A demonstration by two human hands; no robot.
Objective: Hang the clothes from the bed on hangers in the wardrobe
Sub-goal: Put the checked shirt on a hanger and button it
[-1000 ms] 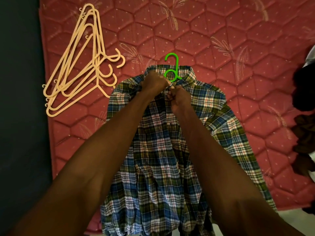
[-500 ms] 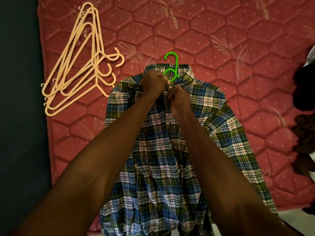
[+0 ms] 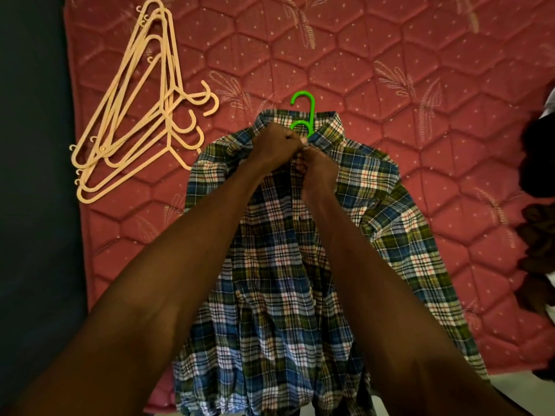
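A blue, green and white plaid shirt [image 3: 279, 265] lies front up on the red quilted mattress [image 3: 390, 55]. A green hanger [image 3: 304, 115] is inside it, and only its hook shows above the collar. My left hand [image 3: 274, 144] and my right hand [image 3: 316, 171] meet just below the collar. Both pinch the shirt's front edges together at the top button. The fingertips are hidden between the two hands.
A pile of several cream plastic hangers [image 3: 135, 109] lies on the mattress to the upper left. Dark clothes [image 3: 537, 181] are heaped at the right edge. A dark wall or floor [image 3: 30, 205] runs along the left side of the mattress.
Both hands stay at the collar with only small finger movements. The shirt and the green hanger have not shifted.
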